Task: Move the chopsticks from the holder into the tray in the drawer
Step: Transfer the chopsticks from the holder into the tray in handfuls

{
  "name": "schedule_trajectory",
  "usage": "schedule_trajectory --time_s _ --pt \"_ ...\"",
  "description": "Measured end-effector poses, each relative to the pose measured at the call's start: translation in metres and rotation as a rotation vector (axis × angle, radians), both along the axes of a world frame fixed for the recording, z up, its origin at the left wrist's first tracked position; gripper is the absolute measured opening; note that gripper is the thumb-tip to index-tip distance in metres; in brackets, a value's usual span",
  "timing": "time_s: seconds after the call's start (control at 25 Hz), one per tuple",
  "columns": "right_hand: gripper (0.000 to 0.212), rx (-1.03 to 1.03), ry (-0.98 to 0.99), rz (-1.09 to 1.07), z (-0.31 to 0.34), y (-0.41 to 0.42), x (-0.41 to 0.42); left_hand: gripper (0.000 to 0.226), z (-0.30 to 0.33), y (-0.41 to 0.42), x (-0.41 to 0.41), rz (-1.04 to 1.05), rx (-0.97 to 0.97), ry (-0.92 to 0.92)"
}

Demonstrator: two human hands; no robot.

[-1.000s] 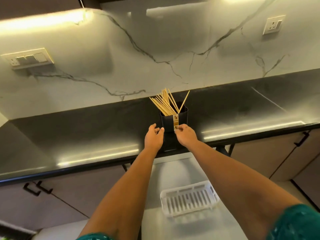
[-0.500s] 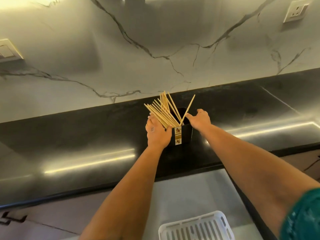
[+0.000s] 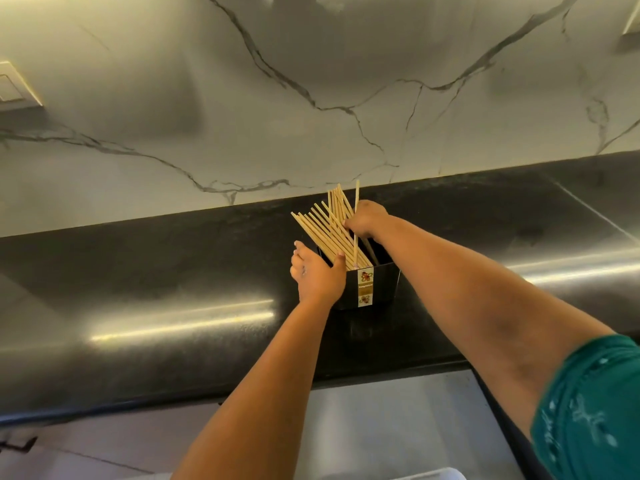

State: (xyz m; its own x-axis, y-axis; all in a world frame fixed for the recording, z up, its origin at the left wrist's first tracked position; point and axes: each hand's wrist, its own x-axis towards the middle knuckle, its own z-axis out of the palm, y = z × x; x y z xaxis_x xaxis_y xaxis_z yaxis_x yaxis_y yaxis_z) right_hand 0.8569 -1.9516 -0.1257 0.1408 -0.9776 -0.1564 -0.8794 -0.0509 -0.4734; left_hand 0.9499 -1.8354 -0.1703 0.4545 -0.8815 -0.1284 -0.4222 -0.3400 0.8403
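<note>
One square black holder (image 3: 379, 287), glossy, with a patterned paper label strip on its front, stands on the polished black stone desk (image 3: 173, 271). In it leans a fanned bundle of pale wooden chopsticks (image 3: 320, 230), thin and straight, too crowded to count. The left hand (image 3: 317, 277) grips the holder's left rim. Above the holder, the right hand (image 3: 365, 220) has its fingers curled around the chopsticks.

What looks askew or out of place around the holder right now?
Nothing is spilled or damaged. The chopsticks fan out leaning left in the black holder, while one stands nearly upright beside the right hand. The left hand grips the holder's left side on the countertop.
</note>
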Motion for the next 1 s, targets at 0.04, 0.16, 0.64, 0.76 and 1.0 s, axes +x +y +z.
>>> schedule_trajectory --time_s 0.04,0.16,0.64,0.76,1.0 --pt "0.027 0.009 -0.051 -0.019 -0.002 0.002 0.002 0.094 0.002 0.002 0.002 -0.012 -0.011 -0.025" --pt "0.027 -0.042 -0.238 -0.107 0.003 0.009 -0.005 0.096 0.011 0.014 0.006 -0.040 -0.065 -0.064" --pt "0.012 0.005 -1.082 0.115 0.096 0.183 -0.065 0.042 0.061 0.130 0.009 -0.320 -0.325 0.393" --pt "0.014 0.201 -1.033 0.118 0.068 0.239 -0.064 0.028 0.059 0.168 -0.002 -0.626 -0.141 0.499" --pt "0.028 0.256 -1.034 0.002 0.019 0.305 -0.063 0.018 0.028 0.222 -0.025 -0.558 0.016 0.627"
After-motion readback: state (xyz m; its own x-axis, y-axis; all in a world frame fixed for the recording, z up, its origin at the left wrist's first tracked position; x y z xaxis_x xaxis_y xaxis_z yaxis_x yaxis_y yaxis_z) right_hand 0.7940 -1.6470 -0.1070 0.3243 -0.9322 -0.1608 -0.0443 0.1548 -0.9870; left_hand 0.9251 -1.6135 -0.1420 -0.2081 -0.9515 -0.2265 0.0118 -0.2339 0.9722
